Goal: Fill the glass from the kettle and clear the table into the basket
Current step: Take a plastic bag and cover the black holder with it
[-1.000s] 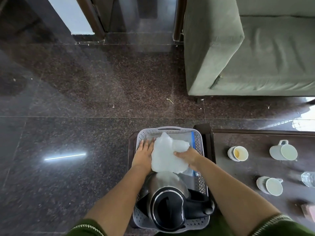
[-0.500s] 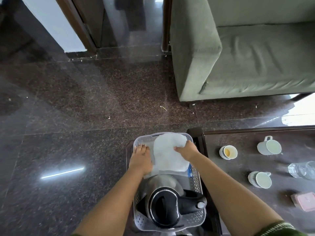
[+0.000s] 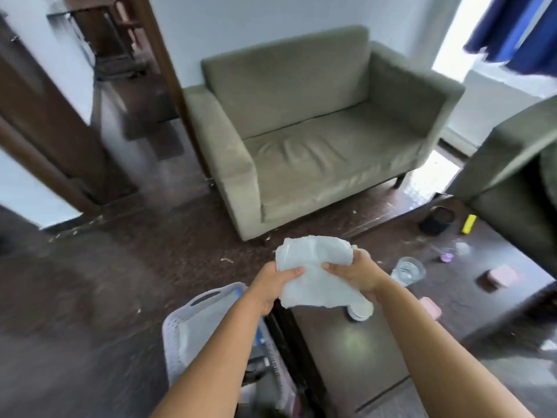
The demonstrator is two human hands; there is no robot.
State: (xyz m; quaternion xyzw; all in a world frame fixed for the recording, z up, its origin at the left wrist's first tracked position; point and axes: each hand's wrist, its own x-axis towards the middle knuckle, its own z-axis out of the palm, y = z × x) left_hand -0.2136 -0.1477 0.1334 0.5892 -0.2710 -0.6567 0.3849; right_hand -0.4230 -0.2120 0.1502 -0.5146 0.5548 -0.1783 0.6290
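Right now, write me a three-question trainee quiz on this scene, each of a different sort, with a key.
1. True or false: both hands grip the pale cloth.
2. Multiple choice: the glass stands A) in the basket B) on the dark table C) on the sofa.
3. Fill in: the white basket sits to the ____ of the table as the person sees it.

Key
1. True: the left hand and the right hand each pinch an edge of it.
2. B
3. left
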